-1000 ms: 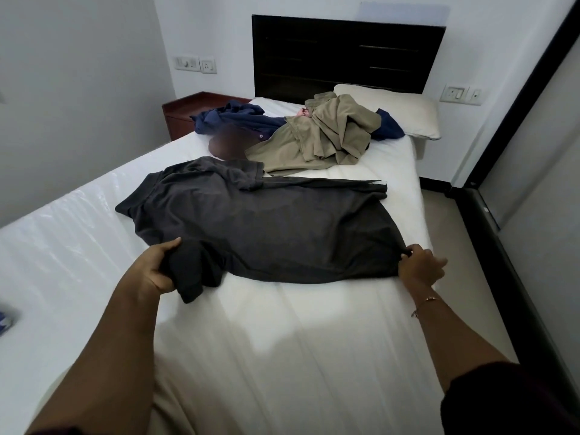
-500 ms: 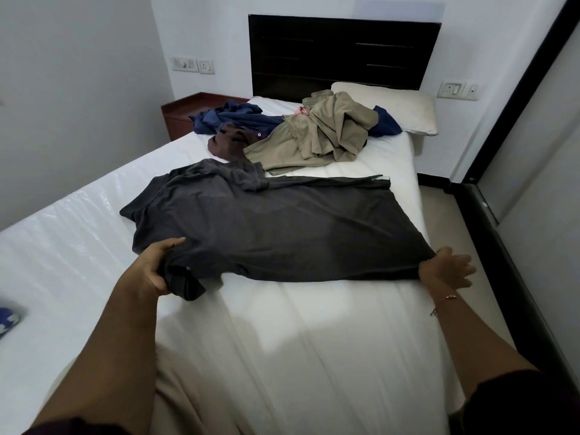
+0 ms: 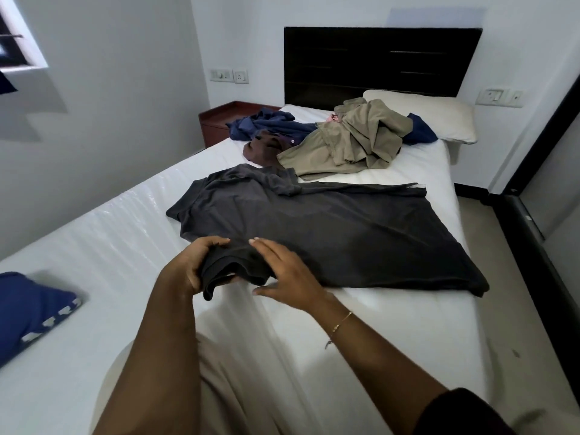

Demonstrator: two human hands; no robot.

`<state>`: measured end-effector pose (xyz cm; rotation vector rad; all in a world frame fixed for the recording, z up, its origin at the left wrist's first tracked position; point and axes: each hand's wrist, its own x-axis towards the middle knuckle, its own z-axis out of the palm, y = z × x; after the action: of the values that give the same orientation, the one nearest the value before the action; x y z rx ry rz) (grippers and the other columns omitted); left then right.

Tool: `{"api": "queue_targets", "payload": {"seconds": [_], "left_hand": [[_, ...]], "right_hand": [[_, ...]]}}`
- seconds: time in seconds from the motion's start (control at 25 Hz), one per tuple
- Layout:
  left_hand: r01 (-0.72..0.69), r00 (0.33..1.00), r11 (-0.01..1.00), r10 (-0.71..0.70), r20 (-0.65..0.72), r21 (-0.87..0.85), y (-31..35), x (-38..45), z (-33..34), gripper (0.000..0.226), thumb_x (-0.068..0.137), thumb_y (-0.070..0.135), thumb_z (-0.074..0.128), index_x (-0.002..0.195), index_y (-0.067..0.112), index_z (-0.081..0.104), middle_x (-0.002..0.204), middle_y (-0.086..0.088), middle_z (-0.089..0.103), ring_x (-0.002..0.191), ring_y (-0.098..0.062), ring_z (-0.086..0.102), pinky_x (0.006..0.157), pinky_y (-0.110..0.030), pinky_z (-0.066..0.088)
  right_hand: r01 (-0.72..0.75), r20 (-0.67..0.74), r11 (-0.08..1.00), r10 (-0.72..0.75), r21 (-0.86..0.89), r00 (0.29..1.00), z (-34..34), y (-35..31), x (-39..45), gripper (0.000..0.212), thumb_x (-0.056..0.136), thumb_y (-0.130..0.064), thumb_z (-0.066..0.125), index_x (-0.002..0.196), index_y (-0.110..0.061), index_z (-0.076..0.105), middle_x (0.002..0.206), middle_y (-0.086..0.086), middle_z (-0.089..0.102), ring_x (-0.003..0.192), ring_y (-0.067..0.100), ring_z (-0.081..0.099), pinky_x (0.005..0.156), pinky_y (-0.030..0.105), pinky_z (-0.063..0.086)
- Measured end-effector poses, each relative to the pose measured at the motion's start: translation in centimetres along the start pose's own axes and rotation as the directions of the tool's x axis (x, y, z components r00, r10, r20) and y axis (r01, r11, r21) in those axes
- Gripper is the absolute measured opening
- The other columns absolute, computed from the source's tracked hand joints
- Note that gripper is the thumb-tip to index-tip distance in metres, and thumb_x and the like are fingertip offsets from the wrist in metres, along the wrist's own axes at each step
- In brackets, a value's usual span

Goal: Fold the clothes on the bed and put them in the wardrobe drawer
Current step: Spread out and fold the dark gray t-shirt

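On the bed (image 3: 345, 309), left grip (image 3: 191, 268) bunches shirt (image 3: 329, 233) sleeve; right grip (image 3: 288, 277) relaxed.

left hand (image 3: 191, 266) fingers curled, right hand (image 3: 290, 276) flat

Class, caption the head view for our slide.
Left hand grips the dark shirt sleeve; right hand rests alongside.
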<state>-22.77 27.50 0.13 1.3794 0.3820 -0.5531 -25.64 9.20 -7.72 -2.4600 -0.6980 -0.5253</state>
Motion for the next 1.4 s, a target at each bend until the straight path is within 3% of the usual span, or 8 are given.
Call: {"api": "queue_targets", "payload": {"seconds": [0.16,0.28,0.44,0.6,0.8,1.04,1.2,1.4], "left_hand": [[-0.012,0.964,0.983,0.06,-0.257,0.184,0.2,-0.4,-0.3,0.015,0.095,0.01,0.045,0.084,0.002,0.05,0.07,-0.017,0.056,0.058,-0.029,0.053,0.036,-0.027,0.048],[-0.09,0.925,0.961,0.178,-0.337,0.26,0.6,0.1,-1.0,0.009,0.092,0.004,0.045,0.098,0.0,0.051,0.074,-0.015,0.051,0.06,-0.026,0.05,0.039,-0.024,0.046],[-0.19,0.932,0.982,0.183,-0.312,0.006,2.6,1.4,-0.1,0.022,0.09,0.006,0.049,0.112,0.009,0.054,0.085,-0.012,0.057,0.067,-0.021,0.055,0.039,-0.02,0.049],[-0.373,0.926,0.913,0.377,-0.005,-0.166,4.5,5.2,1.3,0.034,0.098,0.016,0.044,0.132,0.021,0.041,0.118,-0.008,0.06,0.098,-0.02,0.059,0.081,-0.033,0.05],[-0.162,0.752,0.921,0.347,-0.561,0.354,2.6,10.3,-0.6,0.044,0.09,0.014,0.048,0.133,0.012,0.04,0.135,-0.014,0.042,0.121,-0.034,0.04,0.094,-0.039,0.038],[-0.113,0.788,0.964,0.235,-0.569,0.242,1.3,13.7,-2.8,0.06,0.083,-0.004,0.058,0.136,0.014,0.038,0.136,-0.016,0.028,0.104,-0.036,0.048,0.08,-0.036,0.048],[-0.069,0.873,0.918,0.245,-0.422,0.391,1.9,15.0,-5.3,0.044,0.078,-0.005,0.069,0.12,-0.003,0.057,0.121,-0.022,0.059,0.106,-0.034,0.061,0.093,-0.038,0.049],[-0.098,0.915,0.975,0.168,-0.368,0.199,2.4,12.9,-8.3,0.01,0.087,-0.004,0.06,0.096,-0.005,0.059,0.098,-0.019,0.06,0.059,-0.016,0.063,0.066,-0.022,0.053]], "right_hand": [[-0.168,0.111,0.933,0.14,0.318,0.984,3.3,-3.1,1.7,0.034,0.077,0.005,0.057,0.109,-0.003,0.064,0.102,0.013,0.068,0.097,0.028,0.062,0.082,0.034,0.049],[-0.504,0.42,0.753,0.329,0.423,0.846,1.7,-3.6,2.6,0.009,0.088,-0.007,0.055,0.087,-0.012,0.061,0.067,-0.009,0.054,0.065,0.005,0.052,0.061,0.019,0.04],[-0.761,0.65,0.239,0.406,0.602,0.642,-1.2,-1.4,4.2,0.017,0.092,-0.022,0.057,0.106,-0.012,0.06,0.095,-0.002,0.065,0.089,0.007,0.062,0.086,0.02,0.047],[-0.576,0.563,-0.164,0.534,0.801,0.631,-1.7,3.9,7.1,0.029,0.095,-0.022,0.052,0.12,-0.009,0.059,0.113,0.006,0.066,0.107,0.02,0.061,0.101,0.036,0.044],[-0.507,0.392,-0.25,0.899,0.825,0.195,0.9,9.7,7.3,0.026,0.089,-0.02,0.062,0.109,-0.003,0.062,0.105,0.012,0.066,0.085,0.023,0.064,0.065,0.031,0.053],[-0.614,0.283,-0.12,0.943,0.78,0.175,2.1,10.5,7.7,0.015,0.079,-0.013,0.073,0.085,-0.009,0.059,0.086,0.007,0.063,0.07,0.018,0.058,0.056,0.025,0.046],[-0.608,0.191,-0.06,0.97,0.792,0.152,2.8,10.7,7.7,0.023,0.083,-0.008,0.067,0.069,-0.013,0.05,0.071,0.002,0.054,0.058,0.012,0.046,0.032,0.014,0.034],[-0.652,0.047,0.053,0.99,0.756,0.134,3.9,10.6,7.5,0.014,0.086,-0.01,0.065,0.075,-0.009,0.056,0.089,0.012,0.061,0.068,0.016,0.053,0.057,0.024,0.041]]}}
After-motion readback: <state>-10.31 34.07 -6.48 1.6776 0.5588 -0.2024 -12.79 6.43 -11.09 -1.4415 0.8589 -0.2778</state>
